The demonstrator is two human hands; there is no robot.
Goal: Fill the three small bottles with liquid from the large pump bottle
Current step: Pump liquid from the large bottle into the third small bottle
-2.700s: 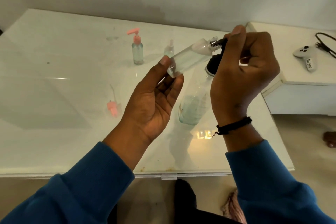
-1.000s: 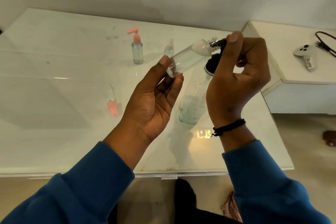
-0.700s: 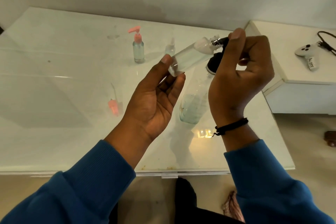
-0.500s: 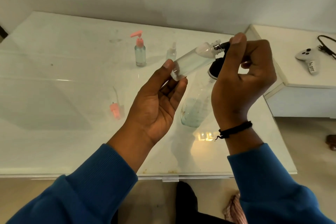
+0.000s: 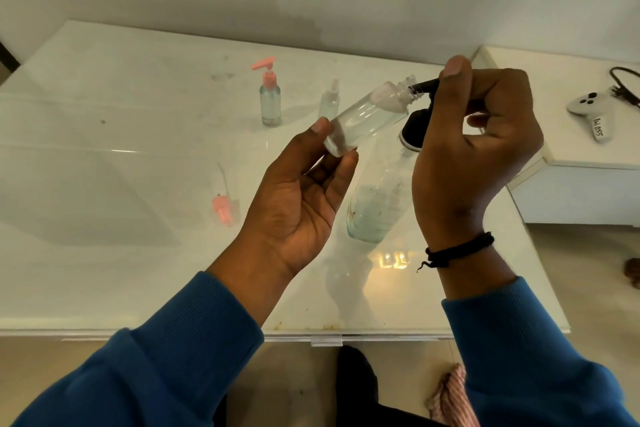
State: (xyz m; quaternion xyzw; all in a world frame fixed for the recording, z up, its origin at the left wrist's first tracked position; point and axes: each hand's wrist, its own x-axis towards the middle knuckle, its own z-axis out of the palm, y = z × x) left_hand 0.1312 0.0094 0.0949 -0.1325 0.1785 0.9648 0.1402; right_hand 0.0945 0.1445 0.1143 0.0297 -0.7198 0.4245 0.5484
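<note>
Small clear bottle [image 5: 363, 120] tilted at the pump spout, mid-frame.

We pinch its base in our left hand [image 5: 298, 204], thumb and fingers curled round it; its long axis climbs to the upper right, mouth touching the black nozzle [image 5: 424, 85]. Our right hand [image 5: 474, 152], fingers curled over the head, presses the large pump bottle [image 5: 377, 204]. Farther back stand a pink-topped bottle [image 5: 270, 97] and a spray bottle [image 5: 329, 102].

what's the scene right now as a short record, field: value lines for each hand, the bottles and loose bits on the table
left hand: holds tilted small clear bottle by its base
right hand: on black pump head of large pump bottle, nozzle at small bottle's mouth
large pump bottle: stands on glass table, partly filled
pink-pump bottle: upright, far side
small spray bottle: upright beside it
loose pink pump: lying on table
white controller: on side unit
</note>
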